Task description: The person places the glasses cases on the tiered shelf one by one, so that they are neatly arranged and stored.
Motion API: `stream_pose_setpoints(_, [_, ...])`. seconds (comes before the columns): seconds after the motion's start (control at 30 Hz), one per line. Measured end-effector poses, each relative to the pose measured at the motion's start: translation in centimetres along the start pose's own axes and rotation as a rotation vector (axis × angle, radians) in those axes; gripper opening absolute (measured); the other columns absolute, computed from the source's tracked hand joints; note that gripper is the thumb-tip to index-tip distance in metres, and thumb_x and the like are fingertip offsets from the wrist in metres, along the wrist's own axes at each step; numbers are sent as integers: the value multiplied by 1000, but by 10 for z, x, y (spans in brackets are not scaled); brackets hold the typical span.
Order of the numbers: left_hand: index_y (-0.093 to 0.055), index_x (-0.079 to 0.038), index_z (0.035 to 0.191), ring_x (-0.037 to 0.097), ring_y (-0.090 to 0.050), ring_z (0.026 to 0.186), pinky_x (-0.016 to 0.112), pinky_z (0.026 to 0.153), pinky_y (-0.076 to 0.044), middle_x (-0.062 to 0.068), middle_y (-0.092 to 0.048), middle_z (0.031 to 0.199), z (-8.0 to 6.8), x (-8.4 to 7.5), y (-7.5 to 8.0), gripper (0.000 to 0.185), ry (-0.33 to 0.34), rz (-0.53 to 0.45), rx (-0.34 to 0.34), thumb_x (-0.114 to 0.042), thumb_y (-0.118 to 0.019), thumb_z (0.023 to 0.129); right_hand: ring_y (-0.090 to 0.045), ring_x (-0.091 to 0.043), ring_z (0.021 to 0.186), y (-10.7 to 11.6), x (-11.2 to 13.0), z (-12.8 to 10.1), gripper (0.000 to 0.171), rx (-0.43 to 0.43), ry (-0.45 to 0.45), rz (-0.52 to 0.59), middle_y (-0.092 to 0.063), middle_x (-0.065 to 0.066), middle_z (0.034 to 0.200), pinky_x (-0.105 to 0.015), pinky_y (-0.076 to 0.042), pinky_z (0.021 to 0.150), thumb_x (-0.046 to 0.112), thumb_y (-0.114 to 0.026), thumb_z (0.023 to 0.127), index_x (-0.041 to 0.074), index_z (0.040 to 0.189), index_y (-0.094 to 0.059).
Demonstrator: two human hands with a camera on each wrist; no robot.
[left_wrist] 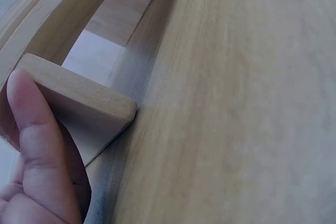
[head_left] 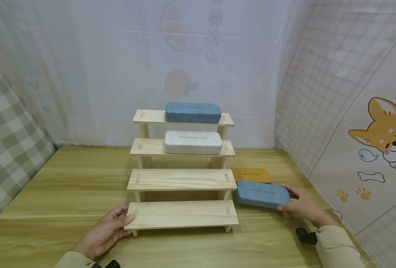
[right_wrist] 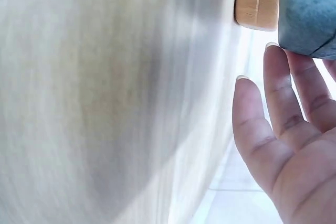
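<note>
Resting against the bottom step's left end, the left hand [head_left: 105, 232] has its fingers [left_wrist: 31, 145] relaxed and apart, steadying the rack [head_left: 182, 215] on the worktop [head_left: 57, 193]. Right hand [head_left: 306, 208] grips a blue case [head_left: 262, 194] just right of the rack, fingers clamped on its end. Behind lies an orange case [head_left: 251, 175]. Upper steps carry a white case [head_left: 193, 142] and another blue one [head_left: 193, 112].
</note>
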State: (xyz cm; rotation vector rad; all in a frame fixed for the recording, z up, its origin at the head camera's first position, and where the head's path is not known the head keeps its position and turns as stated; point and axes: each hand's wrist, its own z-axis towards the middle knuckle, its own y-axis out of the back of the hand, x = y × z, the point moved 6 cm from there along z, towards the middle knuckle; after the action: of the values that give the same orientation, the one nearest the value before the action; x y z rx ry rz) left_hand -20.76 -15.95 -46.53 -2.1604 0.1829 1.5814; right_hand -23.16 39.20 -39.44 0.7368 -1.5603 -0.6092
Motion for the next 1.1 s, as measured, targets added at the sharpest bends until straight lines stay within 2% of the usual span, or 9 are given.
stream_pose_setpoints(0.1, [0,13,147,12,-59,96,29,81,-51,-2,-55,113,0,-1,0,76,0,-1,2,-15,-53,100,-44,-47,122,4,2,-3,91,-16,5,9,-42,-36,137,-46,-47,87,25,-81,78,-5,147,-30])
stream_pose_setpoints(0.17, [-1,13,147,12,-59,96,29,82,-51,-2,-55,113,0,-1,0,76,-1,-3,4,-16,-54,100,-44,-47,122,6,2,-4,91,-21,2,13,-41,-35,138,-46,-48,86,26,-80,79,-5,148,-29])
stream_pose_setpoints(0.4, [1,13,147,12,-58,97,29,82,-50,-1,-55,114,0,-2,0,79,4,-7,1,-17,-55,99,-34,-51,127,18,6,-9,87,-32,25,21,-30,-35,146,-63,-41,91,28,-74,85,-1,150,-25])
stream_pose_setpoints(0.7, [2,13,147,12,-59,96,29,81,-51,-2,-55,113,-1,0,0,76,6,0,-3,-14,-52,101,-27,-56,130,28,21,-15,88,-50,39,34,-23,-37,148,-68,-33,94,27,-74,86,0,152,-22])
stream_pose_setpoints(0.97, [0,12,148,11,-59,96,29,81,-51,-3,-56,113,-1,0,-1,75,16,-4,-7,-15,-52,101,-25,-56,131,31,35,-20,90,-63,56,54,-21,-37,149,-69,-31,95,26,-74,86,1,153,-19])
stream_pose_setpoints(1.03, [0,12,148,11,-59,96,29,81,-51,-2,-56,113,-1,0,-1,75,17,-7,-8,-15,-52,101,-26,-56,131,32,40,-22,90,-69,64,54,-23,-35,149,-68,-33,94,26,-74,86,1,153,-19])
stream_pose_setpoints(1.1, [0,12,148,11,-59,96,29,80,-51,-2,-56,113,-1,0,0,75,16,-10,-9,-15,-52,101,-32,-52,130,32,45,-22,89,-77,69,48,-29,-32,148,-61,-39,94,27,-74,86,2,153,-21])
